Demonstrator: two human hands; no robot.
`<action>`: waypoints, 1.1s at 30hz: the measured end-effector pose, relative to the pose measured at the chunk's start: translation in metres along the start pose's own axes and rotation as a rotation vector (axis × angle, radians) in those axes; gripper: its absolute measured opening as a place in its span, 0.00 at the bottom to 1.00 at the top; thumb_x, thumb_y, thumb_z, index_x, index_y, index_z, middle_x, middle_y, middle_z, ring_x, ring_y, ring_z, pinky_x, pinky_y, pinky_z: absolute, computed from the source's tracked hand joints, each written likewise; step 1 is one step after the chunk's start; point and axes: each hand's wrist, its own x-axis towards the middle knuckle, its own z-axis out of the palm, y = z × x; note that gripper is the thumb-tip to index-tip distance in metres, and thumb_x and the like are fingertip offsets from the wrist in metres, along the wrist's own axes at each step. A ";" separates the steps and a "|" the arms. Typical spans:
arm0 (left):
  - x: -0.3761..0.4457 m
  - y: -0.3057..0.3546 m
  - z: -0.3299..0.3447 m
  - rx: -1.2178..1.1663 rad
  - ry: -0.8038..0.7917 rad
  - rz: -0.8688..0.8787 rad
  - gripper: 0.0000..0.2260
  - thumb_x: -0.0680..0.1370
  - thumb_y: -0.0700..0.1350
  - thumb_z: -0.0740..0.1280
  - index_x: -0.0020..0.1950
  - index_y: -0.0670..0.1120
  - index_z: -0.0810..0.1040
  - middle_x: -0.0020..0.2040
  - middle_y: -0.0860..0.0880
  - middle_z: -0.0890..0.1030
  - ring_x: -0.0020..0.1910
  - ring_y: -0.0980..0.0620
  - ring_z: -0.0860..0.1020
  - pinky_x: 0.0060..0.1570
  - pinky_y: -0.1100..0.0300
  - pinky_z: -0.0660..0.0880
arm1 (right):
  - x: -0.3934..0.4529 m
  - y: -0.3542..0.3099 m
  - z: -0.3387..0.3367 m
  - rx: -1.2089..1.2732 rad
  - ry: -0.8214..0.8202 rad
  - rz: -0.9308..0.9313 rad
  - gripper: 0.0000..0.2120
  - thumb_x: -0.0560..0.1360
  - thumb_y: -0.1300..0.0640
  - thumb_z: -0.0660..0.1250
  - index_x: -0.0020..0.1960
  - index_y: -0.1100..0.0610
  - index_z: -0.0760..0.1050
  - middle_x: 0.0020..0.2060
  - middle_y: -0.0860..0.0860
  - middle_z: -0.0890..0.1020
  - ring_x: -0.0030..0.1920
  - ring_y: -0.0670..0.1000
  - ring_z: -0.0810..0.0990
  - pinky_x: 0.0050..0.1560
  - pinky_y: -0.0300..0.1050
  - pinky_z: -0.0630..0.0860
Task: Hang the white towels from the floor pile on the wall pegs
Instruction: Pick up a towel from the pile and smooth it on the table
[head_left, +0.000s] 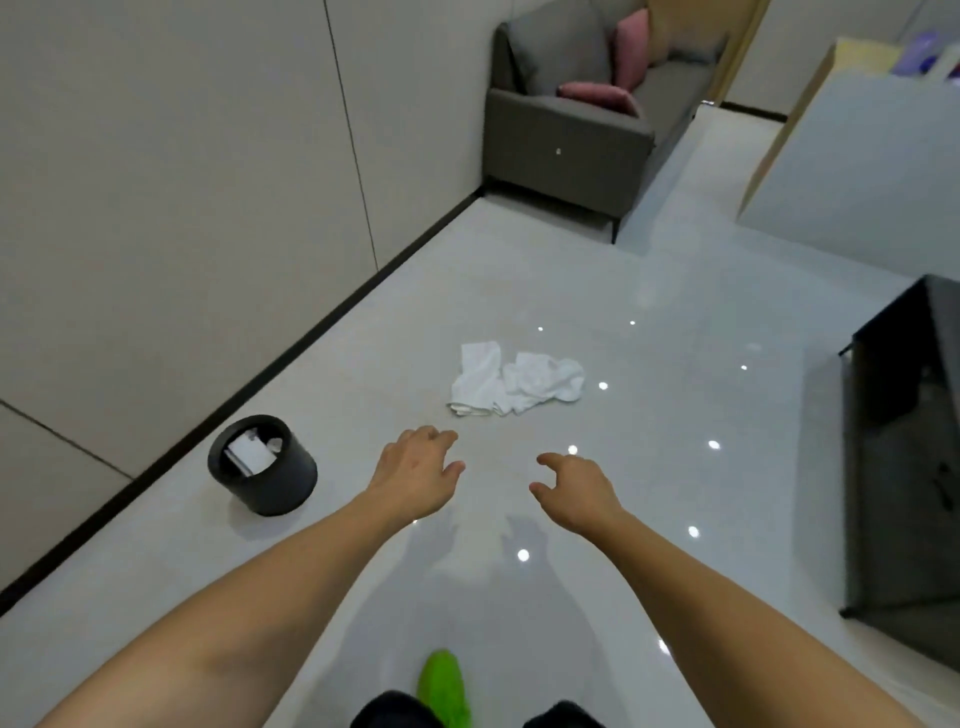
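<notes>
From the head camera, the white towels (511, 382) lie in a small crumpled pile on the glossy pale floor (675, 291), one flatter piece at the left and a bunched piece touching it on the right; both bare arms reach forward and down towards the pile; the left hand (415, 470) hovers short of the towels, its grip loose, fingers spread and lightly bent, holding nothing; the right hand (574, 488) hovers beside it, well apart from the pile, fingers likewise loosely curled around nothing; faint shadows of both hands fall on the floor below them; a black round bin (262, 470) stands to the left near the dark skirting, with white paper inside; the wall (182, 182) of pale panels runs along the left; a grey sofa (566, 130) with pink cushions (631, 49) sits against it at the far end; a dark low cabinet (904, 441) stands at the right edge; a green shoe (444, 686) shows at the bottom between the arms.
</notes>
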 end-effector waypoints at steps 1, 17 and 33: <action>0.022 0.000 -0.002 -0.011 -0.015 -0.003 0.23 0.81 0.56 0.58 0.75 0.50 0.66 0.72 0.46 0.69 0.68 0.44 0.68 0.66 0.50 0.67 | 0.016 0.003 -0.005 0.019 -0.003 0.028 0.25 0.78 0.47 0.63 0.73 0.51 0.68 0.65 0.52 0.77 0.66 0.55 0.73 0.64 0.51 0.72; 0.381 -0.030 0.041 -0.081 -0.284 -0.143 0.22 0.80 0.53 0.62 0.73 0.48 0.69 0.68 0.45 0.73 0.65 0.45 0.72 0.63 0.53 0.70 | 0.380 0.064 -0.026 0.242 -0.234 0.261 0.22 0.77 0.48 0.66 0.68 0.54 0.75 0.63 0.53 0.79 0.65 0.53 0.75 0.62 0.43 0.71; 0.680 -0.178 0.301 -0.153 -0.575 -0.266 0.20 0.80 0.51 0.63 0.71 0.47 0.72 0.66 0.43 0.75 0.64 0.44 0.73 0.63 0.56 0.67 | 0.746 0.091 0.222 1.158 -0.320 0.965 0.03 0.75 0.58 0.69 0.45 0.58 0.79 0.37 0.56 0.82 0.34 0.51 0.78 0.37 0.45 0.78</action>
